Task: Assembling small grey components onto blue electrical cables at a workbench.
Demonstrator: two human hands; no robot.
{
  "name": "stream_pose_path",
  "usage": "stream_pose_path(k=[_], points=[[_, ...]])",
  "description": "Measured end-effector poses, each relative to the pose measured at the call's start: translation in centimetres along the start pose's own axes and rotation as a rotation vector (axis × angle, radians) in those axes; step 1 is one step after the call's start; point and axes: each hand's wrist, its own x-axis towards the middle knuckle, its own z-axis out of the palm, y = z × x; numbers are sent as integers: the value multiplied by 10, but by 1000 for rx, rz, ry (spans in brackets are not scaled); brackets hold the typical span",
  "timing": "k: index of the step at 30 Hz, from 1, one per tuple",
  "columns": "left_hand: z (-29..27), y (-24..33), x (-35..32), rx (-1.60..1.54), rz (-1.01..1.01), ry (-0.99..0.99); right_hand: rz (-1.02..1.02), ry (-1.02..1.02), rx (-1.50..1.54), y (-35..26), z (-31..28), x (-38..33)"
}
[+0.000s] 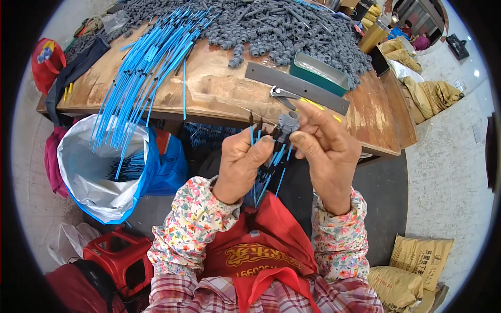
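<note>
From my end, I see the left hand (242,159) closed around thin blue rods (278,158) and the right hand (327,148) pinching a gray fitting (288,122), both before the wooden table (224,86), the fitting overlapping its near edge in view. On the table, bare wood leaves me room between the blue bundle (151,60) at left and the metal strip (259,74) at right; the bundle overhangs the front edge above a white-lined bag (88,156).

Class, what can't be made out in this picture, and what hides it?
Head view: how many blue rods the left hand holds; its own grip covers them.
Head view: part of the grey fitting, covered by the right hand.
Head view: the far end of the grey heap, cut by the top edge.
</note>
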Motion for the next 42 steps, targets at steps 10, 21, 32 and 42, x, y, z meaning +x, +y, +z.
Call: stream_pose_path(k=[10,21,32,42], points=[[24,-20,-9,232,10,73,-22,-154,-153,21,-35,-1],[12,-42,-1,576,239,8,-58,-107,-133,37,-46,3],[14,-43,13,817,499,15,-159,-98,-223,31,-42,9],[11,-38,20,742,467,-102,-192,-169,-177,24,-53,15]])
